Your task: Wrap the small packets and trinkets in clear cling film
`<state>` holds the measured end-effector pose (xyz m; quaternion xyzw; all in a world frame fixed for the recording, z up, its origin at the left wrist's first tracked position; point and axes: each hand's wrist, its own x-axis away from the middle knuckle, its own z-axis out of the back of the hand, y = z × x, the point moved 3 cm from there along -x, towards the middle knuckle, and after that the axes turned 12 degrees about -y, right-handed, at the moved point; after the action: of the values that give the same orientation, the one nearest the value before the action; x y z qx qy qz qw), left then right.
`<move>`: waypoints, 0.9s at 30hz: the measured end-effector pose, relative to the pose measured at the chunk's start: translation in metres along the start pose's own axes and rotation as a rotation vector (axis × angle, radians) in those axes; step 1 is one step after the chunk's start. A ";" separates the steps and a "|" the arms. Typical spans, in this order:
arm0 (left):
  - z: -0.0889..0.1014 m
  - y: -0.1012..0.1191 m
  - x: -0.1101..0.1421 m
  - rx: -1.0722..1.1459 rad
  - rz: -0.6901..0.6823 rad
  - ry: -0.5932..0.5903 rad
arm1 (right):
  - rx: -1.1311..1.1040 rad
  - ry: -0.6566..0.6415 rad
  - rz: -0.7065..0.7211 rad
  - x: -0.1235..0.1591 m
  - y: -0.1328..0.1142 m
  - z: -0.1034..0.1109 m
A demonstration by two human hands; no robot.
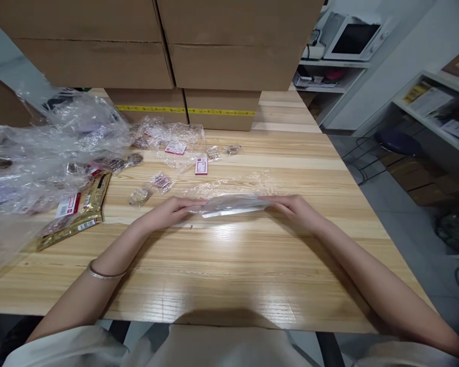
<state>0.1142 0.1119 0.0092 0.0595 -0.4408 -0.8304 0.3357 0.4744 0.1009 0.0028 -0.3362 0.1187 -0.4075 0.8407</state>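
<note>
a clear bag (pixel 235 202) pinched between my two hands

nearest me, my forearms (pixel 118 250) cross the front edge of the desk (pixel 222 285), a bracelet (pixel 106 276) on the left one. around the middle of the desk, my left hand (pixel 176 209) pinches one end of the clear bag and my right hand (pixel 294 206) pinches the other, thumbs and fingers closed on it. i can't tell whether the bag touches the wood.

toward the left edge lies a gold packet (pixel 100 196), with a pile of clear plastic (pixel 57 142) beside it. two small packets (pixel 141 195) sit just beyond my left hand; farther on is a red-edged card (pixel 201 165). stacked cardboard boxes (pixel 222 117) stand at the far edge. beyond the far right corner, a microwave (pixel 355 38) sits on a shelf (pixel 336 63).
</note>
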 end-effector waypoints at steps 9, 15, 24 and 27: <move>0.021 0.003 -0.013 0.116 0.243 0.055 | -0.211 -0.094 -0.137 -0.036 -0.003 0.048; 0.023 -0.002 -0.026 0.006 0.351 0.008 | -0.215 -0.302 -0.335 -0.059 0.020 0.049; -0.002 0.031 0.000 -0.668 0.225 0.540 | 0.685 0.415 -0.338 -0.019 -0.025 0.034; -0.028 0.046 -0.014 -0.639 -0.002 0.315 | 0.582 0.352 -0.189 -0.001 -0.062 -0.007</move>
<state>0.1596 0.0837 0.0255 0.0794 -0.1016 -0.9071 0.4006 0.4329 0.0708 0.0385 -0.0164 0.1091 -0.5519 0.8266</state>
